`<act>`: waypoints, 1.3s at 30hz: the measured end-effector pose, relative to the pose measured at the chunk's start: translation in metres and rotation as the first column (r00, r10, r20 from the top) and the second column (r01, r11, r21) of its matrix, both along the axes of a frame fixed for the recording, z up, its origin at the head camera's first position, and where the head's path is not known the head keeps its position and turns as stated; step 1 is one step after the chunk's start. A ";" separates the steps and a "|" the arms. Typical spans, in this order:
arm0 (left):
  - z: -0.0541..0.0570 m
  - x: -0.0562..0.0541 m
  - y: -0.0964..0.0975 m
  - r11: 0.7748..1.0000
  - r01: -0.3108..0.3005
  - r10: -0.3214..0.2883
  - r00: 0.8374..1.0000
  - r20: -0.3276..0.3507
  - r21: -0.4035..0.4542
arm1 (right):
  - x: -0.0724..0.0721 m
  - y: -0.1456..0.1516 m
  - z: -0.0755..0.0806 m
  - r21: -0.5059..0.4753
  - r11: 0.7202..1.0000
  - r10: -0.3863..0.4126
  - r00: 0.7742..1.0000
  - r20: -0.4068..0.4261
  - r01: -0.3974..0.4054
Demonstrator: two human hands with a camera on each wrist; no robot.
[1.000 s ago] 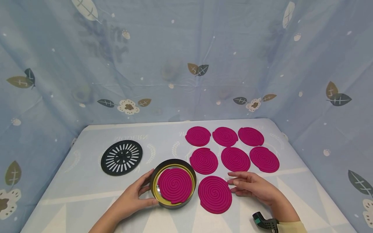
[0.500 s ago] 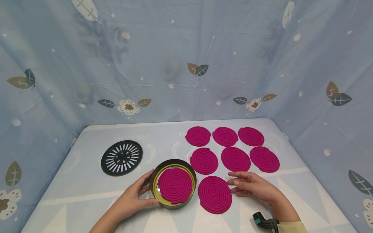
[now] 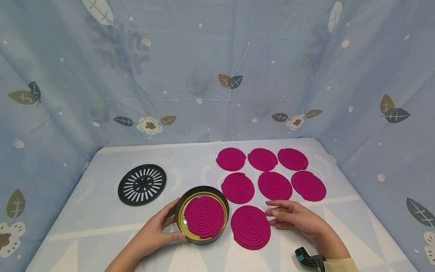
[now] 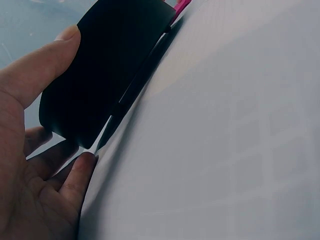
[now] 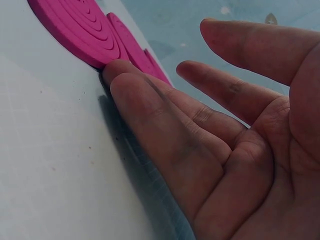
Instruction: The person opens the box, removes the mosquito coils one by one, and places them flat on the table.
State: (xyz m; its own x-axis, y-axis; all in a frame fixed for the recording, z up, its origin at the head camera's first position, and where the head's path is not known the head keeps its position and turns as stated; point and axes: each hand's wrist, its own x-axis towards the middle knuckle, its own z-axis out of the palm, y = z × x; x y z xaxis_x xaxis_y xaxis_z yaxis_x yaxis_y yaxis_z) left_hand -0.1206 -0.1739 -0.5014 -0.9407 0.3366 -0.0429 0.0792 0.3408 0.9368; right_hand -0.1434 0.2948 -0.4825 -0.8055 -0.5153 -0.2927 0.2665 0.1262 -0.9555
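My left hand (image 3: 157, 231) grips the left side of a round dark tin (image 3: 203, 188) with a yellow inside. In the left wrist view the thumb lies on the tin's dark outer wall (image 4: 107, 60), the fingers around its lower edge. One magenta mosquito coil (image 3: 204, 216) lies inside the tin. Another mosquito coil (image 3: 250, 227) lies flat on the table just right of it. Beside that coil's right edge is my right hand (image 3: 299, 219), fingers extended and holding nothing. In the right wrist view its fingertips (image 5: 132, 87) reach the edge of a magenta coil (image 5: 82, 32).
Behind the near coil, several more mosquito coils (image 3: 274, 186) lie in two rows on the table (image 3: 112, 241). A black slotted disc-shaped lid (image 3: 142, 184) lies at the left. Patterned blue cloth (image 3: 200, 56) closes off the back and both sides.
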 end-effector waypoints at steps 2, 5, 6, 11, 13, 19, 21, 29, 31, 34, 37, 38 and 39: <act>0.000 0.000 0.000 1.000 0.000 0.000 1.000 0.001 0.000 | 0.000 0.000 0.000 -0.001 1.000 0.003 1.000 0.000 -0.003; 0.001 0.001 0.000 1.000 -0.001 0.001 1.000 0.004 -0.001 | 0.000 -0.001 -0.001 -0.003 1.000 0.007 1.000 0.001 -0.007; 0.001 0.001 0.000 1.000 -0.003 0.003 1.000 0.008 -0.003 | 0.000 -0.001 -0.001 -0.004 1.000 0.008 1.000 0.001 -0.008; 0.000 0.001 0.000 1.000 -0.008 0.008 1.000 0.012 -0.007 | -0.001 0.000 -0.001 -0.007 1.000 0.015 1.000 0.003 -0.015; 0.000 0.001 0.000 1.000 -0.010 0.010 1.000 0.012 -0.008 | -0.001 0.000 -0.001 -0.007 1.000 0.018 1.000 0.001 -0.018; -0.001 0.001 -0.001 1.000 -0.010 0.010 1.000 0.002 -0.005 | -0.002 0.000 -0.002 -0.003 1.000 0.016 1.000 -0.002 -0.016; -0.002 0.001 -0.001 1.000 -0.010 0.010 1.000 -0.006 -0.006 | -0.002 0.000 -0.001 0.001 1.000 0.008 1.000 0.001 -0.008; -0.001 0.001 -0.001 1.000 -0.009 0.008 1.000 -0.010 -0.016 | 0.001 -0.001 0.008 0.023 0.999 -0.037 0.996 -0.076 0.038; 0.000 0.001 0.000 1.000 -0.011 0.011 1.000 -0.006 -0.021 | 0.000 -0.002 0.011 0.021 0.999 -0.040 0.994 -0.106 0.042; 0.002 0.001 0.001 1.000 -0.015 0.015 1.000 -0.001 -0.022 | -0.002 -0.004 0.016 0.014 0.999 -0.045 0.989 -0.143 0.048; 0.002 0.000 0.002 1.000 -0.014 0.014 1.000 -0.001 -0.021 | -0.004 -0.007 0.020 0.010 0.999 -0.048 0.985 -0.167 0.051; 0.002 0.000 0.002 1.000 -0.015 0.015 1.000 -0.001 -0.020 | -0.004 -0.008 0.022 0.010 0.999 -0.049 0.984 -0.171 0.051; 0.002 0.000 0.002 1.000 -0.013 0.013 1.000 -0.002 -0.019 | -0.005 -0.009 0.023 0.013 0.999 -0.048 0.984 -0.174 0.051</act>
